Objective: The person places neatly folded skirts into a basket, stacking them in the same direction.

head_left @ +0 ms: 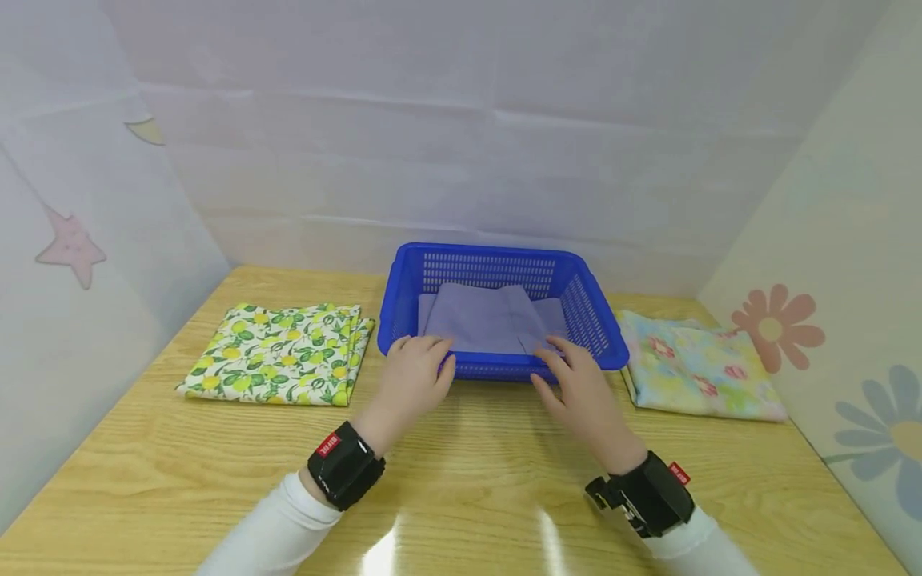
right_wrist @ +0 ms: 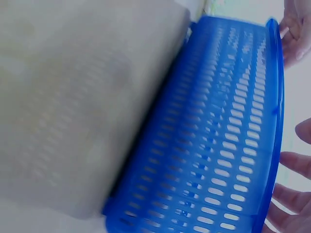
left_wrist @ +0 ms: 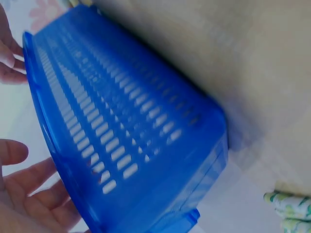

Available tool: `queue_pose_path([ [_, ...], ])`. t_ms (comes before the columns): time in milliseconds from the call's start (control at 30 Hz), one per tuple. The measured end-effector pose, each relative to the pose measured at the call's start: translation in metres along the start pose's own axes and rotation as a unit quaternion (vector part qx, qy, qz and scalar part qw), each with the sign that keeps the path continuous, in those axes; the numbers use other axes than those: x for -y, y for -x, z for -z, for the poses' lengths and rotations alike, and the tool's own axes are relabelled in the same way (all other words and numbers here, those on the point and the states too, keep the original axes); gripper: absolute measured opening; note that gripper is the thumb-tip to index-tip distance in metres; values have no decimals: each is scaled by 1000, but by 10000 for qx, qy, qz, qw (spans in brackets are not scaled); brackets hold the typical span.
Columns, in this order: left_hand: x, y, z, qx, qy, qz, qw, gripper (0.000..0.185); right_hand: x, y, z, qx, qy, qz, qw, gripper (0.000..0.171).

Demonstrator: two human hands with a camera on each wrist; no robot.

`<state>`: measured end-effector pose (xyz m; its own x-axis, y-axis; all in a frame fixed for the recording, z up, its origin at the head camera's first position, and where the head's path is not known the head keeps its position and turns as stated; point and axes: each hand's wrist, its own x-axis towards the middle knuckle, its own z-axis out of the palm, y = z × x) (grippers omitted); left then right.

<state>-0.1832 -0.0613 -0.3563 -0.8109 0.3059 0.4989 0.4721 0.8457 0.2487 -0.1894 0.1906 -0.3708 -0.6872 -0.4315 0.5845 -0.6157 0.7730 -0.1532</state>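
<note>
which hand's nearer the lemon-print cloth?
Left. The left hand is at the blue basket's near rim, beside the lemon-print cloth; the right hand is farther right along that rim.

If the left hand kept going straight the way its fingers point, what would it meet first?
The left hand points away from the person, its fingertips already at the near rim of the blue basket. Going on, it would probably meet the folded lavender cloth inside, though depth is hard to judge here.

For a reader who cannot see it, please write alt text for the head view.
Two hands, left hand and right hand, rest at the near rim of a blue basket holding a folded lilac cloth. A lemon-print cloth lies left, a floral cloth right.
</note>
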Motion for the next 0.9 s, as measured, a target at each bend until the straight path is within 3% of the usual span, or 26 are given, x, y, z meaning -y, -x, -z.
queue_pose_path([
  [333, -3, 41, 0, -476, 618, -232, 9967, 29, 4, 28, 8, -291, -254, 294, 9988, 33],
  [467, -3, 55, 5, -447, 633, -266, 9966, 26, 6, 40, 12, -193, -243, 398, 9987, 30],
  [700, -4, 76, 17, 295, 71, 244, 9992, 25, 10, 55, 20, 548, -239, -123, 9981, 27],
  [900, -4, 86, 24, 1377, -282, 784, 9870, 30, 10, 62, 25, 1459, -139, -610, 9873, 16],
])
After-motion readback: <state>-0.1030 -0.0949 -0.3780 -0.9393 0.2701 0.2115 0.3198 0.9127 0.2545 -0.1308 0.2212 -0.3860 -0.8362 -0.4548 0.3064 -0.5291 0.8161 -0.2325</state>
